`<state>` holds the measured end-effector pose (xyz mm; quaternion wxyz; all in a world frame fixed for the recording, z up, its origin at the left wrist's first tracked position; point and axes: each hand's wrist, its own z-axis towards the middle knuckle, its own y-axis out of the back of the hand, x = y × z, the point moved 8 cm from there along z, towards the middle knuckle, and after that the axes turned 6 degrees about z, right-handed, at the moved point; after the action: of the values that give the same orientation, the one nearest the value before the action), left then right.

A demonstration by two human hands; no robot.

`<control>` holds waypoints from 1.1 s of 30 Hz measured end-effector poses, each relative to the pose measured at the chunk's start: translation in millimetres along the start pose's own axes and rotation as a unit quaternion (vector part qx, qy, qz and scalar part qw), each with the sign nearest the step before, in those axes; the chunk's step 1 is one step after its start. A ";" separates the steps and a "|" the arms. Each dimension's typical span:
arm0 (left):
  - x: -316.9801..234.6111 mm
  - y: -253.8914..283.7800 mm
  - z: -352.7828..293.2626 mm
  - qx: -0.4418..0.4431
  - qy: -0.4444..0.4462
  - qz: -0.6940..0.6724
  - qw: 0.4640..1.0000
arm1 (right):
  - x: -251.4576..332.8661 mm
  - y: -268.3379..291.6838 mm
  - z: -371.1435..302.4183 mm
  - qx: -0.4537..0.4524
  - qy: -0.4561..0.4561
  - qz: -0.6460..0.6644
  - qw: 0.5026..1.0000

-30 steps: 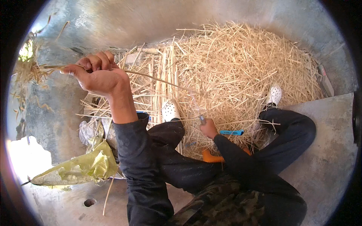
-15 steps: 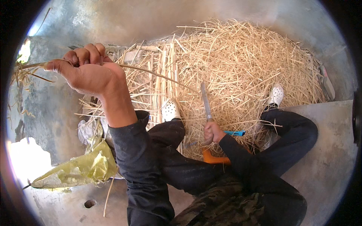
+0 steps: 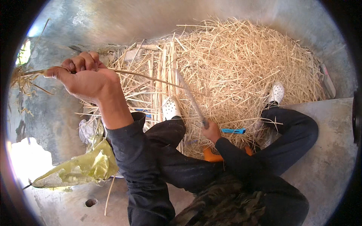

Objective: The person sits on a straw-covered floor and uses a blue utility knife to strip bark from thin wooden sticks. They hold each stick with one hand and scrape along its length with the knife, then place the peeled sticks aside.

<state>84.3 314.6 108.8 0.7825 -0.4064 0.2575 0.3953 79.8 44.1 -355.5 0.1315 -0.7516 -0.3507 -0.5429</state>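
Observation:
My left hand point(image 3: 81, 71) is raised at the upper left, its fingers closed around a long thin brown stalk point(image 3: 141, 76). The stalk runs out both sides of the fist: dry wispy shoots point(image 3: 23, 77) hang at its left end, and the bare end slants down to the right over the straw. Low in the middle, my right hand point(image 3: 212, 131) grips a knife point(image 3: 191, 97), whose long narrow blade points up and left. Near its tip the blade crosses or comes close to the stalk; whether they touch I cannot tell.
A broad heap of straw-coloured shavings point(image 3: 241, 64) covers the floor ahead, with longer split strips point(image 3: 163, 81) at its left. A blue cutter point(image 3: 233, 131) and an orange object point(image 3: 213, 155) lie near my right hand. My feet wear white clogs point(image 3: 171, 108). A yellow-green sack point(image 3: 81, 169) sits left.
The knife blade has swung left toward the stalk, its tip now farther up and left. My left hand has dropped slightly, still holding the stalk.

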 end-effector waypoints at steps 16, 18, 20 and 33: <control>-0.5 1.3 2.3 0.049 0.040 -0.041 0.997 | 35.4 -16.6 -42.8 0.097 -0.221 0.305 0.921; 1.0 -2.3 3.1 0.086 0.047 -0.047 0.994 | 94.1 -11.8 -53.8 0.110 -0.119 0.195 0.967; 2.4 -2.4 4.7 0.111 0.061 -0.061 0.990 | 146.6 -16.1 -51.0 0.118 -0.008 0.152 0.981; 1.6 6.5 3.6 0.096 0.043 -0.065 0.992 | -70.3 -17.6 18.7 0.011 -0.222 0.211 0.952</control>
<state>80.1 320.6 106.8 0.8300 -0.3624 0.3004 0.2992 70.0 40.6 -429.7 0.1697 -0.9084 -0.2105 -0.3188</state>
